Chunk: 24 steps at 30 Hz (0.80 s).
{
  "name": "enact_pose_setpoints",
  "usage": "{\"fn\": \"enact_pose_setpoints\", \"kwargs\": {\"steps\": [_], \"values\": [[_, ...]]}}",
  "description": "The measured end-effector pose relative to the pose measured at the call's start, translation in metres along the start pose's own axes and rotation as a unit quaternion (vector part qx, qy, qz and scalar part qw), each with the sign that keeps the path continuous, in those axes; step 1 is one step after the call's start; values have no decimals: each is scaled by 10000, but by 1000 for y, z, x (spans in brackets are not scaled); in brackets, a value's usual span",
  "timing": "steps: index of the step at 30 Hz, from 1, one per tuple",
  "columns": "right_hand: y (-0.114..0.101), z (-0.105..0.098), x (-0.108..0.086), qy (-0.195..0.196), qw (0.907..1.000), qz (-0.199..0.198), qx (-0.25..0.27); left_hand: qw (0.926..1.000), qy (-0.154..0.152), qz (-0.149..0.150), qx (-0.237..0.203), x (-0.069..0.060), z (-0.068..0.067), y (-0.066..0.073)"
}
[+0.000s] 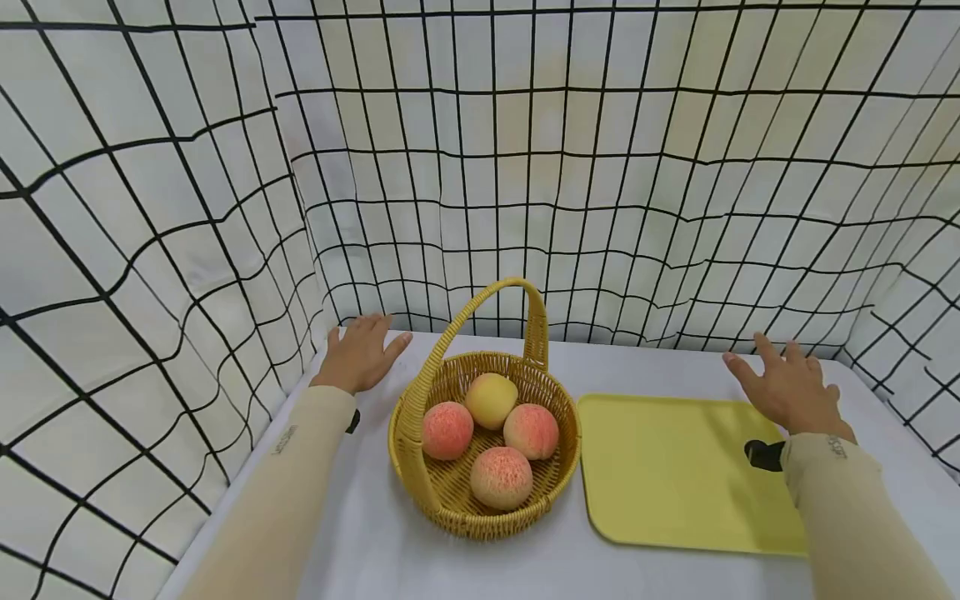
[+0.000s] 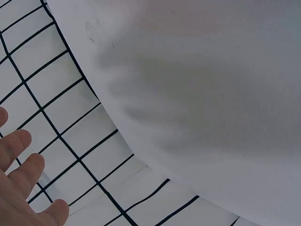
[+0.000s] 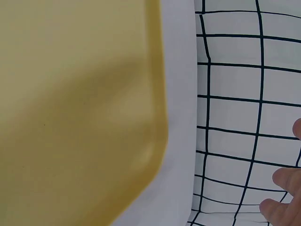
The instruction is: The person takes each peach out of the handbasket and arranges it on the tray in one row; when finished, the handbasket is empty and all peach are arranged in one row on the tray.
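A yellow woven basket [image 1: 480,527] with a tall arched handle stands mid-table, holding several peaches, among them a yellowish peach [image 1: 491,400] at the back and a pink peach [image 1: 502,478] at the front. To its right lies a flat yellow tray [image 1: 660,467] with nothing on it. My left hand [image 1: 362,354] hovers left of the basket, fingers spread and touching nothing. Over the tray's far right corner, my right hand [image 1: 797,390] is held with its fingers apart and holds nothing. Both wrist views show the fingertips spread, with part of each hand cut off.
A white cloth covers the table [image 1: 360,533]. White curtains with a black grid pattern [image 1: 495,183] rise behind the table and along both sides, close to its edges. Dark straps show at both wrists.
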State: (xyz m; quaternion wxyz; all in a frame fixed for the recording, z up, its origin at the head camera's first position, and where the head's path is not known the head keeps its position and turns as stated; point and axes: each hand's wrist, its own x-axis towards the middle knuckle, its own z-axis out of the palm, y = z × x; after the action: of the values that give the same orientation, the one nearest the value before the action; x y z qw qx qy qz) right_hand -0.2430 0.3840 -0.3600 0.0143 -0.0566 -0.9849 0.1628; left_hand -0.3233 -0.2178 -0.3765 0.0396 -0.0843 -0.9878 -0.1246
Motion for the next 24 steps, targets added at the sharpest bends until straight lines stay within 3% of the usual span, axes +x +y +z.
{"fn": "enact_pose_setpoints", "kwargs": {"steps": [24], "values": [[-1,7,6,43,10000,29,16,9999,-127,-59,-46,0,1,0]]}}
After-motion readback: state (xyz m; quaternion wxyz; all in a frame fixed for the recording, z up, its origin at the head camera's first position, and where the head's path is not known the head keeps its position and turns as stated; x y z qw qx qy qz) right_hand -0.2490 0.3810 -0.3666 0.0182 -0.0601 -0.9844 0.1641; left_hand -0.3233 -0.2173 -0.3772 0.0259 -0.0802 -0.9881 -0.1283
